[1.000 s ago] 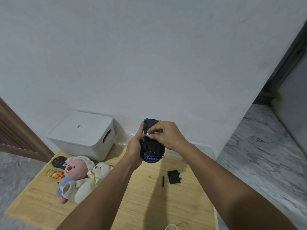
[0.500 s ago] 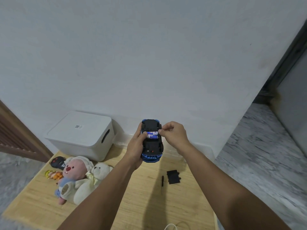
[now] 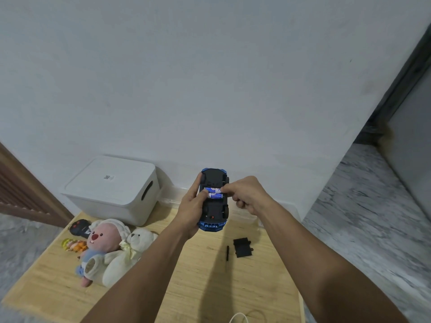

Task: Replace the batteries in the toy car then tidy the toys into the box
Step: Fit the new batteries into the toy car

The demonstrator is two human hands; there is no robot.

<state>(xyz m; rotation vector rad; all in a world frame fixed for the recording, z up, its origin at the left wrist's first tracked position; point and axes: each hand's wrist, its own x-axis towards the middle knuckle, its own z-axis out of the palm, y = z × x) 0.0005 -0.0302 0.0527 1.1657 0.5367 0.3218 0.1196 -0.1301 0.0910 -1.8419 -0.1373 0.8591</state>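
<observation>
My left hand grips the blue toy car, held upside down in the air with its black underside facing me. Two blue-and-white batteries lie side by side in the open compartment. My left thumb presses on the nearer battery. My right hand has its fingers curled, and its fingertips touch the right end of the farther battery. The black battery cover and a small black screwdriver lie on the wooden table below. The white lidded box stands at the table's back left.
On the left of the table sit a pink plush beaver, a white teddy bear, a black remote and a small colourful toy. A clear plastic tray lies by the wall. A white cable shows at the front edge.
My right hand has drawn back to the right of the car, uncovering the compartment. A second battery now lies in it beside the first. The car has been held a little higher.
</observation>
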